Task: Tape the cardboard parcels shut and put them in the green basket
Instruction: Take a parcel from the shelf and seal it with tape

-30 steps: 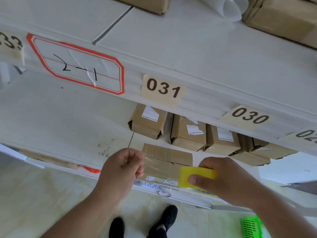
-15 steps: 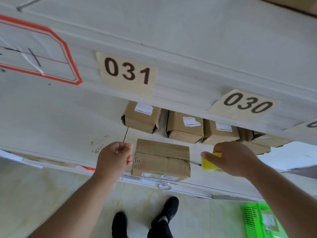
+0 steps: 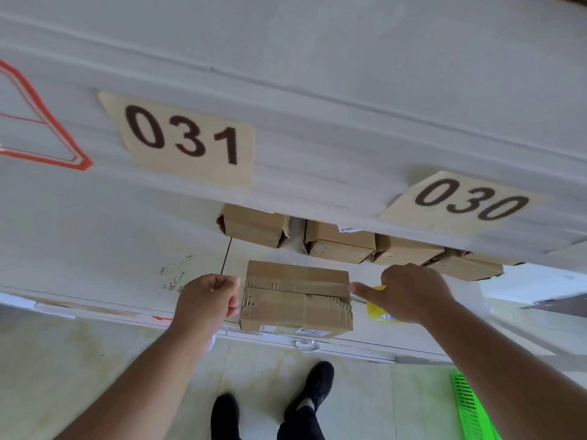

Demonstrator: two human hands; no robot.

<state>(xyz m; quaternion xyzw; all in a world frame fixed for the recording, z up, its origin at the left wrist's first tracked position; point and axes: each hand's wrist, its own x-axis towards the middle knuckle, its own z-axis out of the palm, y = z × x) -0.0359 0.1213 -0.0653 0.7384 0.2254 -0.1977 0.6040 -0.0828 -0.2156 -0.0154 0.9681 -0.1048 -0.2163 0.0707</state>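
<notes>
From the head view the parcel (image 3: 297,296) lay at the shelf (image 3: 111,258) edge, long axis left to right; the view had drawn closer than half a second before; left hand (image 3: 208,300) curled in a fist beside it, whether holding anything unclear; right hand (image 3: 409,292) gripped a yellow scraper (image 3: 376,308), thumb touching corrugated cardboard; ribbed green basket (image 3: 470,408) on the floor.

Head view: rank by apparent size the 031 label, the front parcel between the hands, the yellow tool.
1. 031 label and front parcel: look alike in area; the label sits nearer the camera, so unranked.
2. Yellow tool: smallest, though partly hidden by the right hand.
</notes>
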